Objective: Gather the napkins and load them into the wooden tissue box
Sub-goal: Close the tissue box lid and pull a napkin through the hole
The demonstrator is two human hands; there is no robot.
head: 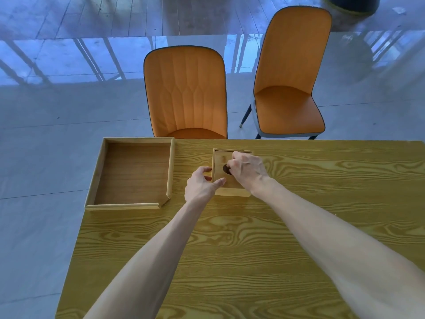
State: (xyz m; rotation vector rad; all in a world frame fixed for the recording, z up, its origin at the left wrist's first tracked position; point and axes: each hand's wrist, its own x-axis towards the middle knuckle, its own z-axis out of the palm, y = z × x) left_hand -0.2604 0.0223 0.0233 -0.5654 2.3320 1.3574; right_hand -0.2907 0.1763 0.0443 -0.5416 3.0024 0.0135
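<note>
1. The small square pale-wood tissue box (pixel 231 172), its lid on and pierced by a dark oval slot, sits on the desk near the far edge, roughly midway along it and a little to the right of the large wooden tray.
2. No napkins show anywhere on the desk or in the tray; where they are cannot be told from this view.
3. The right hand (pixel 247 170) rests on top of the box, fingers curled down at the oval slot, with one or more fingertips apparently hooked into the opening. Whether they have real purchase on the lid cannot be told.
4. The left hand (pixel 202 185) stands at the box's left side, thumb and fingers spread in a loose half-open cradle. The thumb lies across the near-left corner of the lid, the fingertips are just beside the left wall, and the hand grips nothing firmly.
5. Both hands are on the box, the right directly above it and the left bracing from the side. The coming move, judged from this, is lifting the lid straight up while the left steadies the base.
6. The large shallow open wooden tray (pixel 171 162) lies at the desk's far-left corner, empty, with its near-right corner cut open.
7. The yellow wood-grain desk (pixel 253 249) carries everything; two orange upholstered chairs (pixel 186 93) stand beyond its far edge.
</note>
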